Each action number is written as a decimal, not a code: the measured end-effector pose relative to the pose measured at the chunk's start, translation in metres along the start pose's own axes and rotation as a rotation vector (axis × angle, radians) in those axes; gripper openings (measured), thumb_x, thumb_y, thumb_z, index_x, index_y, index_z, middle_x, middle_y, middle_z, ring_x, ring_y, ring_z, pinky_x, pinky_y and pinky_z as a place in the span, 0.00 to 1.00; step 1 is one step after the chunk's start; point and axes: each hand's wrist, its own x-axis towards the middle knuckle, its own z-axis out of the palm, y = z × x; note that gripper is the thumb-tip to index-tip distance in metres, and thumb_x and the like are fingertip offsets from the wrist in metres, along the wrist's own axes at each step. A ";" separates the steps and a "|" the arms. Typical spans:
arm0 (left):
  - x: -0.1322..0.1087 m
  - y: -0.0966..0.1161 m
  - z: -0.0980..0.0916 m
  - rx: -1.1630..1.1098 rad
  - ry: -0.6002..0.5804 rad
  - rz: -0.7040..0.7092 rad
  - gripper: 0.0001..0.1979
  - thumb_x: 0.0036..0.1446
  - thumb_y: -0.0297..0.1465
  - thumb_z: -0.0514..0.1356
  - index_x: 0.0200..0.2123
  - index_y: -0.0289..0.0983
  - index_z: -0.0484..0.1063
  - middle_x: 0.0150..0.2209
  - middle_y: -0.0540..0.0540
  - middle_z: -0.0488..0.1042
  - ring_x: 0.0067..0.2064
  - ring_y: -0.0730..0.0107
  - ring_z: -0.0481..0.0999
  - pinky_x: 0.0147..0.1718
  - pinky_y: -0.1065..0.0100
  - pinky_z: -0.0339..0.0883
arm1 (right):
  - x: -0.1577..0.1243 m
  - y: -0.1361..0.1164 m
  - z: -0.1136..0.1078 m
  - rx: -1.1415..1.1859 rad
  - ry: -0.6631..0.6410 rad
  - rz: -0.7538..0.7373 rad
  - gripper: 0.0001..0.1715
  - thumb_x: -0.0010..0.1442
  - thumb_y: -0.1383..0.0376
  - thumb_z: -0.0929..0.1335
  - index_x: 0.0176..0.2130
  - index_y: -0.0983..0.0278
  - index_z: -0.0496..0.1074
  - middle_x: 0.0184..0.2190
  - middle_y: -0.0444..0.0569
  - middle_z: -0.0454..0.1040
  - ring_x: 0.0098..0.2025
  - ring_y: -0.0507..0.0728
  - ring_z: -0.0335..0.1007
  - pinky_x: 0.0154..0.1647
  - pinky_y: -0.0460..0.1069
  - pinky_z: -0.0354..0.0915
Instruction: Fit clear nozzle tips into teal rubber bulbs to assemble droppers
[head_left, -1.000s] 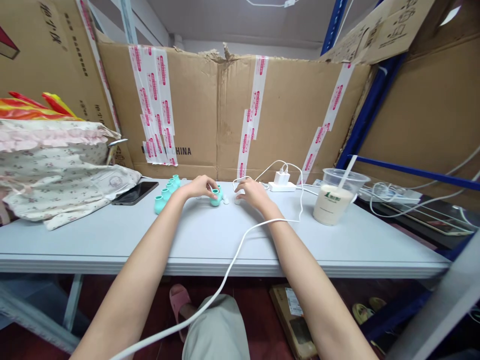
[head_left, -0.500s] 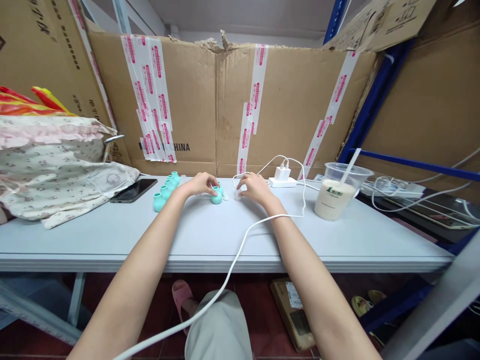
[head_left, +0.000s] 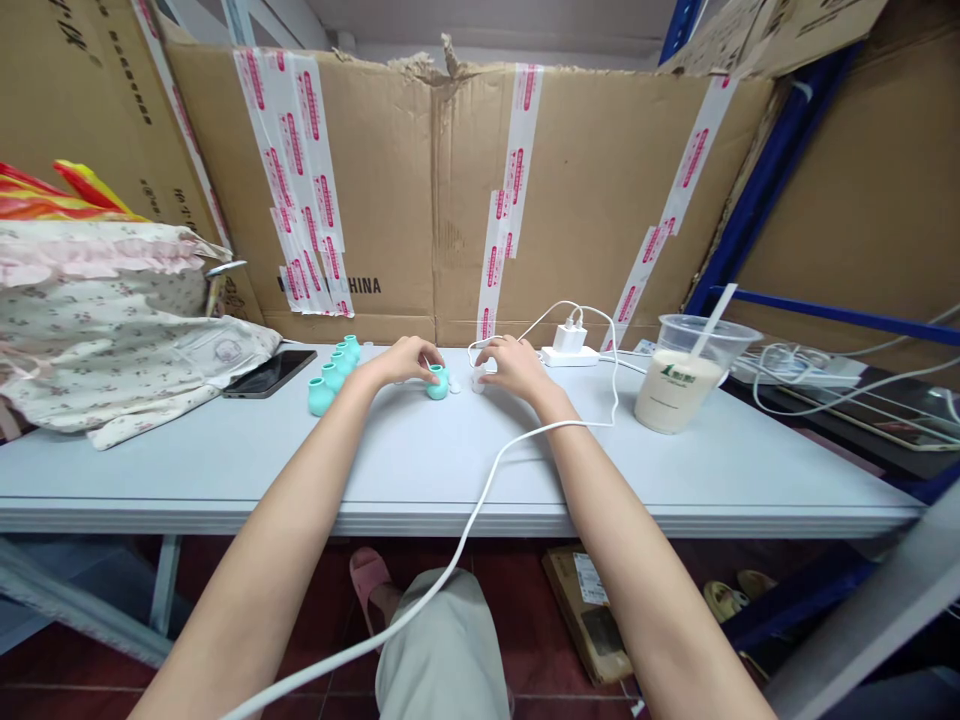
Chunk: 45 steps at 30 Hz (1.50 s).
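Note:
My left hand (head_left: 410,362) has its fingertips closed on a small turquoise pot (head_left: 437,384) near the middle of the table. Beside that pot lies a small whitish piece (head_left: 454,387). My right hand (head_left: 514,366) pinches a small clear or white item (head_left: 478,380), too small to make out well. To the left of my left forearm, several more turquoise pots (head_left: 321,396) stand in a slanting row.
A black phone (head_left: 270,374) and a flowered cloth bag (head_left: 135,330) lie left. Right are a white charger (head_left: 570,338) on a power strip and a drink cup (head_left: 673,390). A white cable (head_left: 487,480) crosses over my right forearm area.
The view has shifted slightly. Both hands stay nearly in place, with my left hand still at the pot. Another turquoise pot behind the held one is now less visible.

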 end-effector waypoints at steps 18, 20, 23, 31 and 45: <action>-0.003 0.004 -0.007 -0.004 0.047 0.054 0.17 0.39 0.38 0.63 0.36 0.37 0.75 0.33 0.46 0.76 0.34 0.70 0.70 0.33 0.70 0.62 | 0.002 -0.001 -0.007 0.046 0.140 0.050 0.15 0.57 0.62 0.64 0.45 0.63 0.67 0.36 0.51 0.74 0.42 0.59 0.64 0.38 0.50 0.54; -0.003 0.005 -0.007 0.030 0.041 0.052 0.16 0.40 0.38 0.63 0.33 0.37 0.76 0.33 0.46 0.76 0.33 0.70 0.70 0.32 0.71 0.61 | 0.001 -0.001 -0.007 0.029 0.128 0.050 0.14 0.57 0.63 0.64 0.44 0.62 0.67 0.37 0.50 0.74 0.42 0.59 0.64 0.38 0.50 0.54; -0.001 0.004 -0.005 0.066 0.054 0.047 0.15 0.40 0.38 0.63 0.33 0.37 0.77 0.33 0.47 0.76 0.33 0.70 0.70 0.33 0.71 0.61 | 0.001 -0.001 -0.008 0.005 0.112 0.050 0.13 0.58 0.63 0.63 0.43 0.62 0.68 0.36 0.49 0.74 0.41 0.58 0.65 0.38 0.50 0.54; 0.000 -0.001 -0.003 0.080 0.032 0.049 0.15 0.41 0.36 0.62 0.35 0.39 0.76 0.36 0.48 0.76 0.35 0.69 0.70 0.33 0.71 0.61 | 0.001 0.002 -0.004 0.040 0.002 0.051 0.13 0.53 0.58 0.67 0.38 0.59 0.72 0.35 0.45 0.74 0.41 0.56 0.65 0.35 0.48 0.54; 0.000 0.002 -0.002 0.085 0.047 0.049 0.14 0.41 0.35 0.62 0.33 0.37 0.76 0.34 0.47 0.76 0.34 0.69 0.70 0.32 0.70 0.61 | 0.002 0.004 0.005 -0.009 -0.056 0.023 0.11 0.49 0.62 0.71 0.36 0.60 0.74 0.35 0.46 0.73 0.41 0.57 0.64 0.37 0.48 0.55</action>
